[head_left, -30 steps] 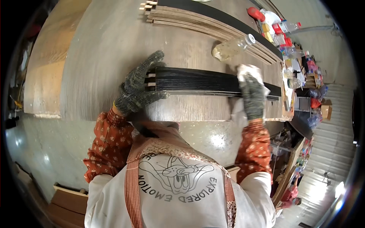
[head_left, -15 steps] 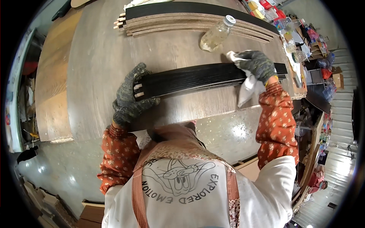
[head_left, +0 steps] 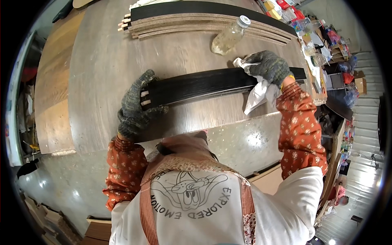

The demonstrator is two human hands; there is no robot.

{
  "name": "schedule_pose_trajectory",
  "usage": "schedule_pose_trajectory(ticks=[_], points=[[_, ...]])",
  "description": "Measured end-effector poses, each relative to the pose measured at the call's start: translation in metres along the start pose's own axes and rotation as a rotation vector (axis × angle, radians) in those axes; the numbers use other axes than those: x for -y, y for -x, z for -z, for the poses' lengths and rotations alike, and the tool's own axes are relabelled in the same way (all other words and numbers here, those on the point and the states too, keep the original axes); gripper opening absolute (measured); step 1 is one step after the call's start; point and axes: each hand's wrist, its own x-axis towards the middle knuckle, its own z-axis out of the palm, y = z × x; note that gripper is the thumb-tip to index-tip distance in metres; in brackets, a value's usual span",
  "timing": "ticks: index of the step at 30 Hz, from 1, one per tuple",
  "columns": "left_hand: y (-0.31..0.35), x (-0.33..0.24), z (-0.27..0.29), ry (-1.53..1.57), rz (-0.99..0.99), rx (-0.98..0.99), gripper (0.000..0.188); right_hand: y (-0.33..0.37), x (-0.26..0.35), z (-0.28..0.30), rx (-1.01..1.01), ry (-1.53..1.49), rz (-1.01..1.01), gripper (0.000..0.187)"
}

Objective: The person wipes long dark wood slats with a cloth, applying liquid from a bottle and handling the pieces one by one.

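A black wooden board [head_left: 196, 85] with pale dowels [head_left: 145, 98] in its left end lies across the table in front of me; at least one more board seems to lie under it. My left hand [head_left: 134, 106], in a dark knitted glove, grips that end, thumb and fingers on opposite long edges. In my right hand [head_left: 269, 68], gloved the same, is a bunched white cloth [head_left: 260, 94], pressed on the board toward its right end. Part of the cloth hangs over the near edge.
Beyond the board stands a lidded glass jar [head_left: 228, 38] with pale contents. A stack of boards [head_left: 204, 22], black on top with brown edges, lies at the far side of the wooden table [head_left: 98, 81]. Mixed bottles and packets [head_left: 304, 26] crowd the far right.
My right hand has slid a little to the left along the board with the cloth. My left hand keeps its grip on the dowelled end.
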Motion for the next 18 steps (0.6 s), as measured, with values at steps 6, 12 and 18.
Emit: schedule_pose_trajectory(ticks=[6, 12, 18], points=[[-0.002, 0.002, -0.003, 0.132, 0.037, 0.006, 0.079, 0.004, 0.000, 0.009, 0.000, 0.093, -0.032, 0.046], [-0.001, 0.007, 0.000, -0.074, -0.086, 0.001, 0.081, -0.010, -0.003, 0.015, 0.125, 0.080, -0.064, 0.044], [-0.002, 0.005, 0.000, 0.234, 0.092, 0.014, 0.082, -0.005, 0.013, 0.013, 0.063, 0.167, 0.034, 0.044]])
